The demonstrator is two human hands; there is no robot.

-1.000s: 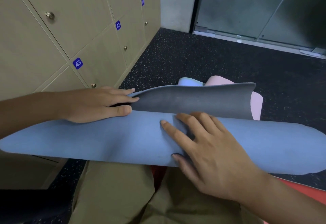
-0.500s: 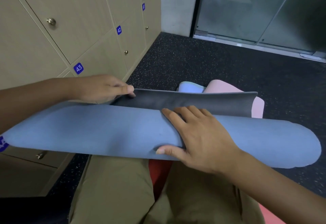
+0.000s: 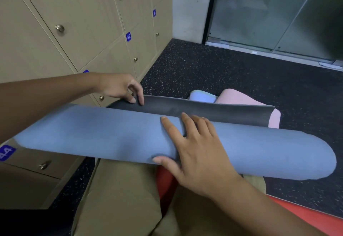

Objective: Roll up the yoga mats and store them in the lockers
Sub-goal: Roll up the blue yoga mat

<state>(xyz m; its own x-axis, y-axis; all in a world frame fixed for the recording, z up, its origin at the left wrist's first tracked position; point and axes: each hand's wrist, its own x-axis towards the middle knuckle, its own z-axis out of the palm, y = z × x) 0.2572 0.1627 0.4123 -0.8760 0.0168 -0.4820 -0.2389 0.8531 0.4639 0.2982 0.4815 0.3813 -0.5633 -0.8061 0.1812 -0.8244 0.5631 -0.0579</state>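
A: How do the hands lie?

B: The right hand (image 3: 196, 154) lies flat, fingers spread wide, on the rolled blue mat (image 3: 104, 133) across the person's lap. The left hand (image 3: 120, 89), at ten o'clock from it, pinches the mat's grey loose edge (image 3: 213, 110) with thumb and fingers.

A: And the room?

B: Beige lockers (image 3: 74, 22) stand at nine to eleven o'clock. The dark speckled floor (image 3: 232, 72) reaches a glass door (image 3: 269, 13) at one o'clock. A pink mat (image 3: 239, 97) lies behind the roll, a red mat (image 3: 306, 215) at five o'clock.

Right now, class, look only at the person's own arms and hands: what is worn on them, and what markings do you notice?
Both forearms are bare, with no sleeves in view. The left hand and right hand wear no gloves, rings or watch. No markings show.
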